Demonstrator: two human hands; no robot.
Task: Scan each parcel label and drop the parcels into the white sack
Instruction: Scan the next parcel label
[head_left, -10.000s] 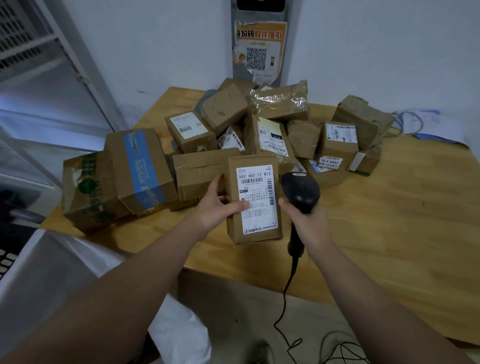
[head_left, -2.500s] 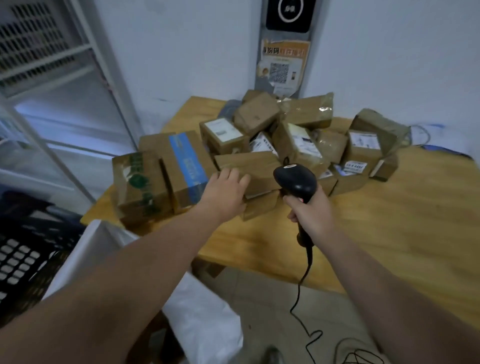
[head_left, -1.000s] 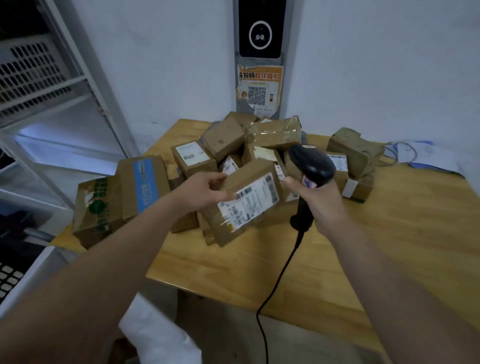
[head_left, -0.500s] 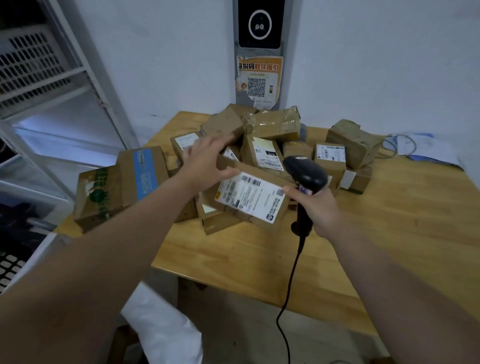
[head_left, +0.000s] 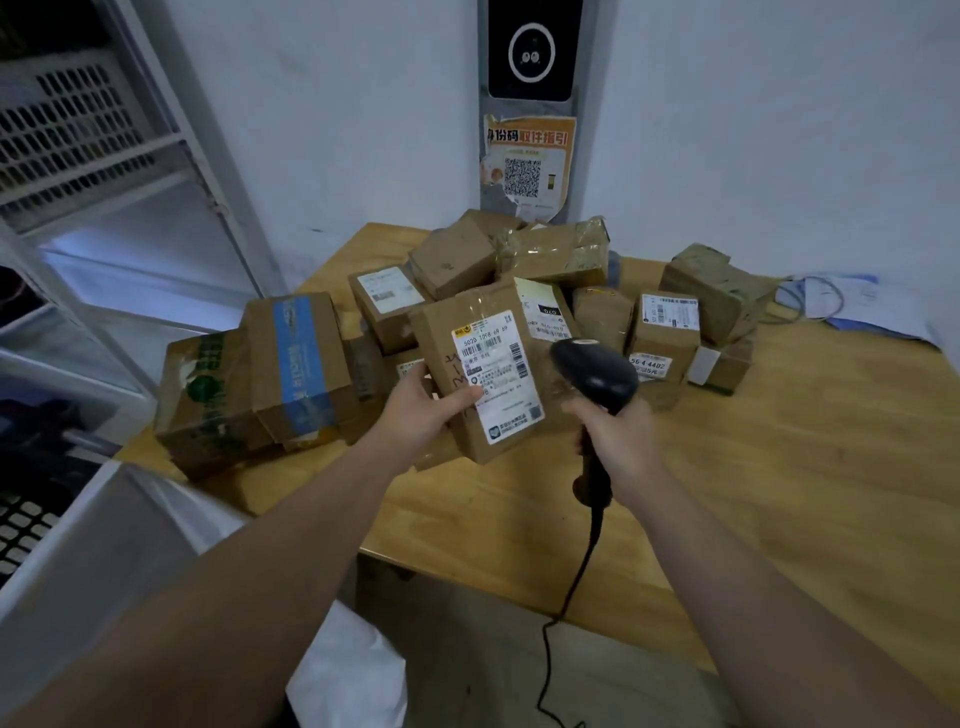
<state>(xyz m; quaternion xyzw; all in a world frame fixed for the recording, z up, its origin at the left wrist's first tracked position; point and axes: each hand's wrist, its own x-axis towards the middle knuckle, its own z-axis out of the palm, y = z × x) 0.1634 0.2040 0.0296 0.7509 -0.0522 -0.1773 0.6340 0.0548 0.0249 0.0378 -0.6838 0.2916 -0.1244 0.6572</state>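
Note:
My left hand (head_left: 422, 410) grips a brown cardboard parcel (head_left: 470, 332) by its lower left edge and holds it nearly upright above the table, its white label (head_left: 498, 374) turned toward me. My right hand (head_left: 615, 439) grips the handle of a black barcode scanner (head_left: 595, 371), whose head sits just right of the label. Behind them a pile of several brown parcels (head_left: 550, 260) lies on the wooden table (head_left: 779, 467). The white sack (head_left: 104, 535) stands open at the lower left, beside the table's corner.
Two larger boxes, one with blue tape (head_left: 296, 358) and one with green print (head_left: 208, 395), sit at the table's left edge. The scanner cable (head_left: 571, 592) hangs off the front edge. Metal shelving (head_left: 104, 171) stands left; papers and a cable (head_left: 831, 301) lie at the far right.
My left hand has turned the parcel from lying tilted to nearly upright, label facing me. The scanner in my right hand has come level with the label's right side.

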